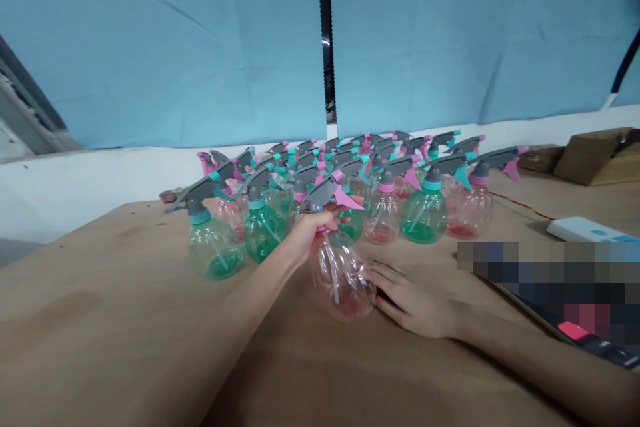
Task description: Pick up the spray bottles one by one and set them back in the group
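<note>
A clear pink spray bottle [343, 277] with a grey and pink trigger head tilts over the front of the table. Around its neck, just below the trigger, my left hand [316, 230] is closed. My right hand [407, 300] lies low at the bottle's right side, its fingertips at the lower body; the fingers are stretched out and partly hidden behind it. Just behind stand a green spray bottle [265, 230] and a pink one [381, 217]. Another green spray bottle [215, 250] is left of my left forearm.
Several more pink and green spray bottles crowd the middle of the wooden table [100, 320]. Cardboard boxes [597, 157] sit at the back right. A white and blue box [590, 230] and a dark, blurred-out flat object [550, 300] lie at right. Blue sheeting [200, 47] hangs behind.
</note>
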`<state>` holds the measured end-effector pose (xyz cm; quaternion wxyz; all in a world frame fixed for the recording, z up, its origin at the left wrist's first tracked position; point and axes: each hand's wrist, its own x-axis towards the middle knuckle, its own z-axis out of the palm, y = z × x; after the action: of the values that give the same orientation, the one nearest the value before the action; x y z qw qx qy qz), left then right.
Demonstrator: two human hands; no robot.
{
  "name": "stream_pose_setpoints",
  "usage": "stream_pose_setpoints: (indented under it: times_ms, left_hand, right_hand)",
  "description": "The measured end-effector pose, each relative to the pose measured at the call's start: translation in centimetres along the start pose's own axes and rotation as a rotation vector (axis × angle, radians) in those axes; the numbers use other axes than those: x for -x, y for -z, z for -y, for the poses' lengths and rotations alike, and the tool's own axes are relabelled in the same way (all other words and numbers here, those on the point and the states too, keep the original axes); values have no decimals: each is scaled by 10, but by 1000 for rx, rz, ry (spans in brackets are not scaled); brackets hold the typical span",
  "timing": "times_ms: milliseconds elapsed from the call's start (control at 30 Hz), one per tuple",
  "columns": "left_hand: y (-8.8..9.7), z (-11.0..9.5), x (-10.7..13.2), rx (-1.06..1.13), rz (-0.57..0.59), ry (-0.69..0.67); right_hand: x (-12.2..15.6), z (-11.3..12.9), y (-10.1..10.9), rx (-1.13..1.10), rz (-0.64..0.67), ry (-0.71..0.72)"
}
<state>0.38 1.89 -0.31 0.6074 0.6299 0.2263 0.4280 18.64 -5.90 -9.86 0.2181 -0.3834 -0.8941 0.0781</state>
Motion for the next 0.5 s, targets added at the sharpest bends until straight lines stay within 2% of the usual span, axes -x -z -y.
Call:
stream_pose_setpoints:
  times_ms: [67,233,367,500]
  left_hand:
    - [0,0,-1,6,5,-5]
    - [-4,-3,0,-2,-67,-6]
    - [-7,-6,2,-73,-55,26]
    - [-13,-5,6,-172,-81,127]
  right_hand:
    - [0,1,1,1,1,0]
    - [0,0,0,-16,-7,-3]
    - [0,0,0,-113,-33,-46]
    - [1,12,5,-318,-214,-185]
